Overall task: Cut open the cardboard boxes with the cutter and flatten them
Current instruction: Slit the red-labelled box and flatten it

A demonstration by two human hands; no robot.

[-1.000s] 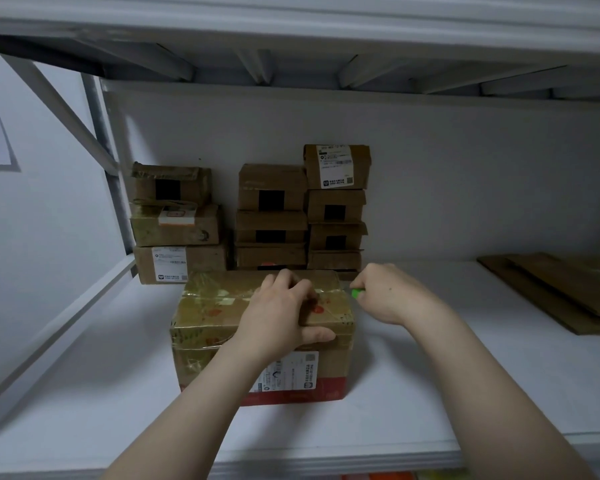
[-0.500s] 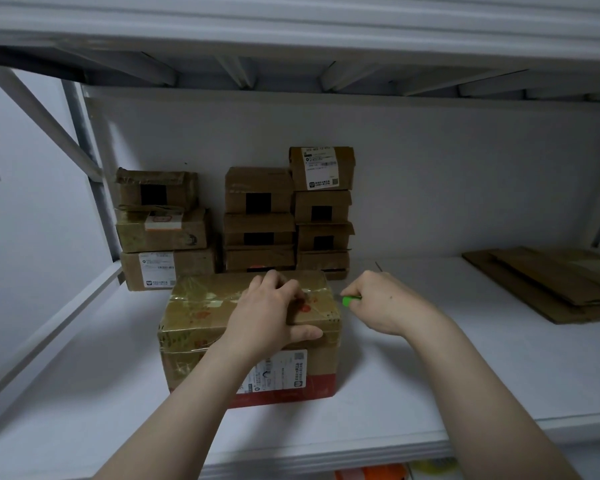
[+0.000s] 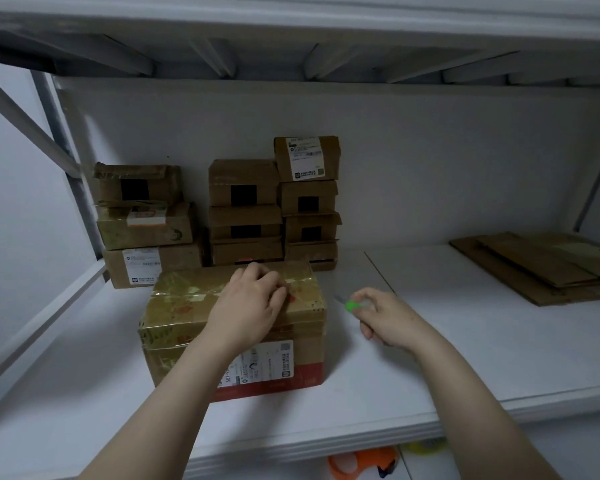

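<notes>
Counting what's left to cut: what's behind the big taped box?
Three stacks of smaller boxes stand behind the taped box, against the wall. The box and the left hand cover the foot of the middle stack; anything behind the stacks is hidden.

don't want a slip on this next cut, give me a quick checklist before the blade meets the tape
Taped box held down by left hand on its top: ok.
Cutter gripped in right hand: ok.
Blade extended: ok, a thin tip shows past the green end.
Blade touching the top tape: not ok, it is off the box's right side.
Left fingers clear of the cut line: probably not ok, they sit on that tape.
</notes>
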